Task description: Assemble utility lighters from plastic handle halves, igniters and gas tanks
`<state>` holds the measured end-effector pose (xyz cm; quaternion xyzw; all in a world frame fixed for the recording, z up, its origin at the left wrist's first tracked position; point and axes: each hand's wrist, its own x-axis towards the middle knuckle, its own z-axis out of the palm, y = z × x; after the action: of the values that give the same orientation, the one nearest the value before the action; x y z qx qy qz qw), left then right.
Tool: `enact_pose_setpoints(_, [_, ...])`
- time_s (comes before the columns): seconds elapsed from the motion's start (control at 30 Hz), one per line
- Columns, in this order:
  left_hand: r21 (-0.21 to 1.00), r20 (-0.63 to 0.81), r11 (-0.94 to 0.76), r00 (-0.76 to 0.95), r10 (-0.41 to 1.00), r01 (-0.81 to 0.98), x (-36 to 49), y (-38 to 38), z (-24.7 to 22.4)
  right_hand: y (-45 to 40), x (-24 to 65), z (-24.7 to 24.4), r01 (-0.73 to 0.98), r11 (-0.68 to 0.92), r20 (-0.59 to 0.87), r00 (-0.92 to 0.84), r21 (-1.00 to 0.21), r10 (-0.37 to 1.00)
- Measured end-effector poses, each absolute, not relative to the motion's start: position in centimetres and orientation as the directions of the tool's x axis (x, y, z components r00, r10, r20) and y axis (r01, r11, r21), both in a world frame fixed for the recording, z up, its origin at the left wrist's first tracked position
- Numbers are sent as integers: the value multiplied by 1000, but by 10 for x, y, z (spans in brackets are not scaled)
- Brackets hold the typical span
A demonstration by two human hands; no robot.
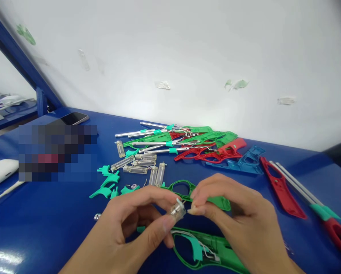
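Observation:
Between the thumb and fingers of my left hand (141,224) is a small clear plastic lighter fuel tank (178,211), its valve end pointing up and right. Close beside that end, my right hand (233,213) has thumb and forefinger pinched together; anything between them is too small to make out. Below both hands lies a green lighter half-shell (224,249) holding white wires and a teal trigger (197,248). Another green half-shell (220,202) sits behind my right hand, partly covered by it.
Several clear fuel tanks (135,169) and loose teal triggers (105,191) lie left of centre. Behind them is a pile of metal lighter tubes (151,144) and red shells (230,150). A red shell (283,190) rests at right. A phone (75,118) lies back left, before a white wall.

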<state>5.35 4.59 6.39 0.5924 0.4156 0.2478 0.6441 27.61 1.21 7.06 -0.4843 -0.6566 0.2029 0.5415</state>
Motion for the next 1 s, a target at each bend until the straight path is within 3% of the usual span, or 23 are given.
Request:
enact_pose_setpoints(0.37, [952,-302,246,423,855,183,63,37,84,11,279,65,528,506,594,-3,-682,804])
enact_pose_setpoints(1.0, [935,-354,271,533,769,230,56,41,75,6,278,62,680,543,683,-83,-493,725])
